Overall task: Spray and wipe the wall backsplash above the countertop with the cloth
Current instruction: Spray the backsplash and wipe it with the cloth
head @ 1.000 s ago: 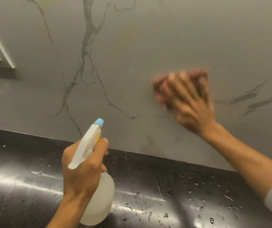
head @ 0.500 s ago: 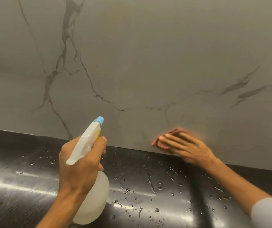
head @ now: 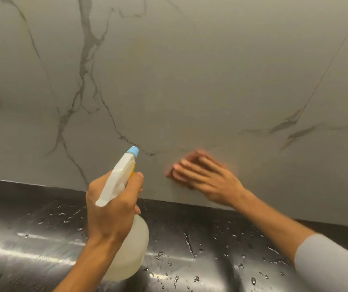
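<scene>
**A:** Head view first (it's the only one). Your left grip (head: 109, 209) is wrapped round the spray bottle (head: 130, 249), held over the bench (head: 31, 239) near the middle, with the nozzle aimed at the backsplash (head: 190, 81).

**B:** And your right grip (head: 209, 178) lies flat, fingers straight, pressing the cloth (head: 168, 173) against the lower wall just above the bench edge (only a blurred reddish rim shows past your fingertips).

**A:** How far along would you call it?

**B:** You're mid-wipe, I'd judge. Droplets (head: 190, 245) dot the bench, so you've likely sprayed already. The wall itself doesn't show which patches are wiped. The upper wall and the stretches far left and right probably remain for you.
</scene>
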